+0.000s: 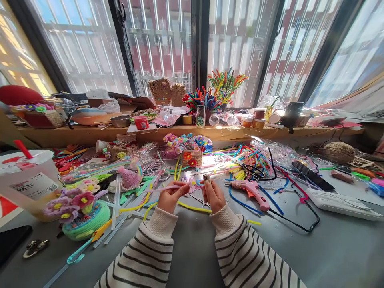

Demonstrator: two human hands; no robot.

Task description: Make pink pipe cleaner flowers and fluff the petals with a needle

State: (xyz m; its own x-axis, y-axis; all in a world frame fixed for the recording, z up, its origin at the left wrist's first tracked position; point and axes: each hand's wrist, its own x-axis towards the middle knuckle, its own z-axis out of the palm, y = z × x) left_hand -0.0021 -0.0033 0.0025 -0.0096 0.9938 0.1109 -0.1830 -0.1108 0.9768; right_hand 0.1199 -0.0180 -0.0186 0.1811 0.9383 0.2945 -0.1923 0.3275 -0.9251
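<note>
My left hand [171,198] is closed in a pinch on a pink pipe-cleaner flower [193,185]; its pale pink stem [165,188] sticks out to the left. My right hand [213,195], close beside it, has its fingers wrapped round a small thing with a dull metallic-looking end [205,177], too small to name for sure. The flower's petals sit between the two hands. Scissors [204,202] lie on the table just below the hands, partly hidden. To the right rests a pink hot glue gun [252,193] with a black cord.
Left stand a drink cup [30,182] with a red straw and a green base bearing fuzzy flowers [87,220]. Ahead are a flower basket [192,158] and loose pipe cleaners [246,160]. A phone [312,176] and white case [342,204] lie right. A cluttered ledge [168,134] runs behind.
</note>
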